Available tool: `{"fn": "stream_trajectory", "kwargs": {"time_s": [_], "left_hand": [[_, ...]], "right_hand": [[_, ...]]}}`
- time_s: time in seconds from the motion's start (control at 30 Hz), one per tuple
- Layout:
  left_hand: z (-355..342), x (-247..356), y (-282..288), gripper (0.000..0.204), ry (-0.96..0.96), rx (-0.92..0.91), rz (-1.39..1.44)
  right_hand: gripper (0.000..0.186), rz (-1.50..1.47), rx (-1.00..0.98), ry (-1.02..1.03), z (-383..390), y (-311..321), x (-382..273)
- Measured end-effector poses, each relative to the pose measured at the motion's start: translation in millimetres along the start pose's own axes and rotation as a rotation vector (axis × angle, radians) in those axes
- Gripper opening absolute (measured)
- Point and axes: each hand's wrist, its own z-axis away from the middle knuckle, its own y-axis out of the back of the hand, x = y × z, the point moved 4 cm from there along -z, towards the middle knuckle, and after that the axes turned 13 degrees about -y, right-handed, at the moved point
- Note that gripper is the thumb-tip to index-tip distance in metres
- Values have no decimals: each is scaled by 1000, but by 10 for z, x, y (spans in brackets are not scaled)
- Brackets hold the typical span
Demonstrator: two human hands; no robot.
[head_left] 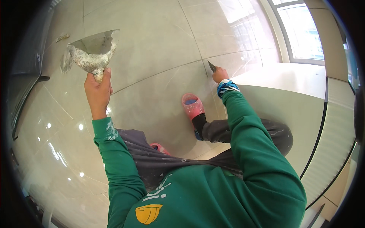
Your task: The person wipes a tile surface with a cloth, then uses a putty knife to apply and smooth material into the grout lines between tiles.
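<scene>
My left hand [98, 93] grips the handle of a wide metal putty knife [92, 49], crusted with off-white plaster and held above the floor at the upper left. My right hand [220, 75] is closed on a small dark scraper blade [211, 65], which points up and leftward near a joint between the tiles, beside the pale ledge. A small dried smear [62, 38] lies on the floor left of the putty knife.
Glossy beige tiles [152, 41] cover the floor. On the right are a white ledge [289, 76], a window [296, 32] and a panelled edge [321, 144]. Dark sheeting [28, 87] runs along the left. My feet in pink sandals [193, 106] are below my hands.
</scene>
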Motion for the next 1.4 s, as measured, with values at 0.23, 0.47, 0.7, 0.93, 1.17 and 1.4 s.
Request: {"fn": "stream_trajectory", "kwargs": {"time_s": [0.23,0.47,0.7,0.93,1.17,1.4], "left_hand": [[1,-10,-7,24,34,-4,-10],[4,-22,-5,23,27,-14,-23],[14,-16,-21,23,13,-13,-15],[-2,-38,1,23,-4,10,-39],[6,-84,24,23,15,22,-46],[9,-60,11,23,12,20,5]], "right_hand": [[41,66,88,-95,544,-501,-382],[41,-75,51,-239,517,-285,-65],[40,65,59,-5,361,-424,-491],[50,79,18,191,147,38,-397],[50,239,47,437,-188,139,-338],[49,331,-150,341,601,-32,133]]}}
